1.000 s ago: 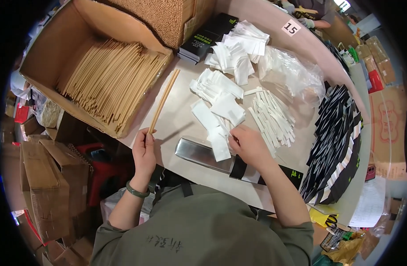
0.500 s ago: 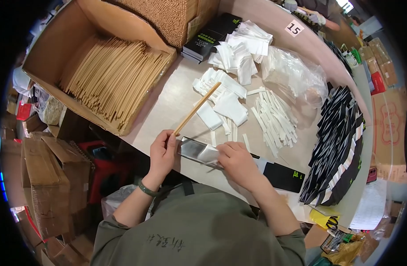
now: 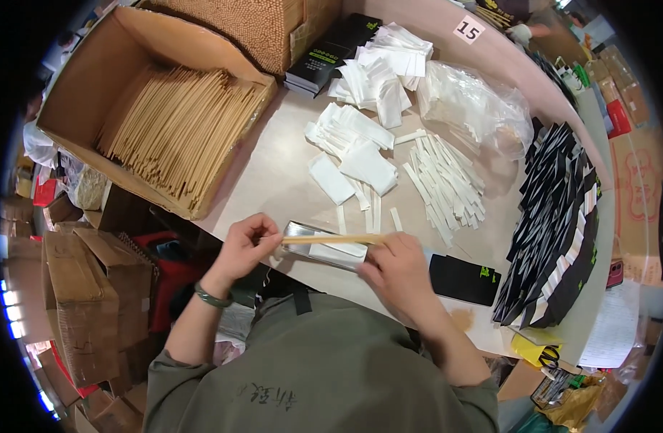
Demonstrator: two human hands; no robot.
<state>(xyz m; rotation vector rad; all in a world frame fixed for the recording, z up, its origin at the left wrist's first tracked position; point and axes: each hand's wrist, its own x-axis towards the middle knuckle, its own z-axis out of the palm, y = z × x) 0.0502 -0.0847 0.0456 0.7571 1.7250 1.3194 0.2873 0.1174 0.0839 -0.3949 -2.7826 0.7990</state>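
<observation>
A pair of wooden chopsticks (image 3: 328, 239) lies level between my hands, close to the near table edge. My left hand (image 3: 251, 244) is closed, its fingertips pinching the left end. The fingers of my right hand (image 3: 401, 268) close round the other end. Just below the chopsticks is a dark-edged sleeve with a silvery inside (image 3: 298, 229), and a folded white napkin (image 3: 339, 252) lies on it. To the right of my right hand is a flat black sleeve (image 3: 458, 280). Farther off are folded napkins (image 3: 367, 167) and a loose heap of white paper strips (image 3: 443, 187).
At left, an open cardboard box (image 3: 238, 155) holds many chopsticks, beside another full box (image 3: 234, 29). A black box (image 3: 335, 54), a clear plastic bag (image 3: 476, 108) and piled black sleeves (image 3: 548, 224) stand around the table. Yellow-handled scissors (image 3: 537, 350) hang by the right edge.
The chopsticks have swung from pointing up and away to lying level, and my right hand has moved from the napkin to their right end. The napkin is in the sleeve area, uncovered.
</observation>
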